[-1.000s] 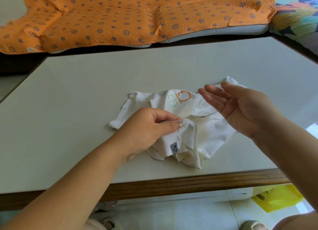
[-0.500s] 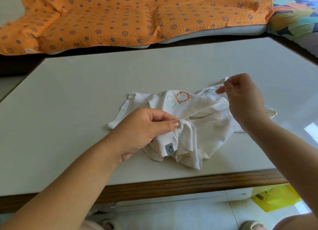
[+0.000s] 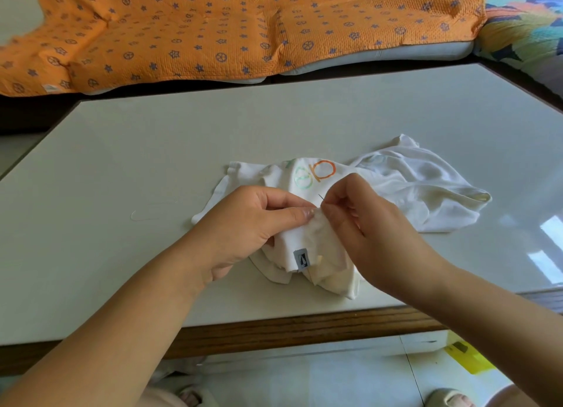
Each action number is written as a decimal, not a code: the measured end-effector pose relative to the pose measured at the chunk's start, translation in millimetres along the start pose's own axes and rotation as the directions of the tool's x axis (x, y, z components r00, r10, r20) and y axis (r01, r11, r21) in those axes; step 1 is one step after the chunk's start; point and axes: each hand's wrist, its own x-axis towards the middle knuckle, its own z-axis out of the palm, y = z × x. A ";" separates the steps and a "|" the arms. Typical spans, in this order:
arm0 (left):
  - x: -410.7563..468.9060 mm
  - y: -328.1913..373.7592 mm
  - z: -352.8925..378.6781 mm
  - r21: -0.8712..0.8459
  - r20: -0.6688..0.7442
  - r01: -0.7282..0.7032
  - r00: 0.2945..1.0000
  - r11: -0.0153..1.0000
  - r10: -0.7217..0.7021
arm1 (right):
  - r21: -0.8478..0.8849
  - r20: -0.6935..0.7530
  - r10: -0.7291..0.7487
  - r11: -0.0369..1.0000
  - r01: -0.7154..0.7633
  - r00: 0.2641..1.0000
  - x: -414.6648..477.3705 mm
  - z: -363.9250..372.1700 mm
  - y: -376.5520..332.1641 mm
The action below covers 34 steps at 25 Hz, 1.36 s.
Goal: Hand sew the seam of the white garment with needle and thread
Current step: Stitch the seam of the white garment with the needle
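Note:
A crumpled white garment (image 3: 420,190) with an orange and green print and a small grey label lies on the pale table (image 3: 152,151), near its front edge. My left hand (image 3: 253,221) pinches a fold of the fabric between thumb and fingers. Right beside it, my right hand (image 3: 362,221) pinches a thin dark needle (image 3: 320,197), whose tip pokes up just above the pinched fold. The thread itself is too fine to make out here.
A loose loop of pale thread (image 3: 143,216) lies on the table left of the garment. An orange patterned blanket (image 3: 231,26) covers the sofa behind the table. A yellow object (image 3: 470,359) sits on the floor below the wooden front edge (image 3: 289,330).
My right hand, open with spread fingers a second ago, then pulling the thread out to the right, has come back left to the fold with the needle. My left hand kept its pinch.

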 end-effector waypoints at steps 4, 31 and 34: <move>1.0 0.6 -5.9 -0.026 -0.034 -0.006 0.999 1.000 0.005 | 0.115 0.005 0.111 0.987 -0.111 0.994 2.3 -4.6 0.8; 4.7 -4.1 -7.9 -0.005 -0.044 -0.028 0.999 1.000 0.028 | 0.371 0.230 0.250 0.871 -0.322 0.941 1.2 -13.9 -4.7; 4.7 -4.4 -8.1 -0.004 -0.036 -0.026 0.999 1.000 0.026 | 0.373 0.243 0.255 0.866 -0.333 0.936 1.6 -14.5 -5.8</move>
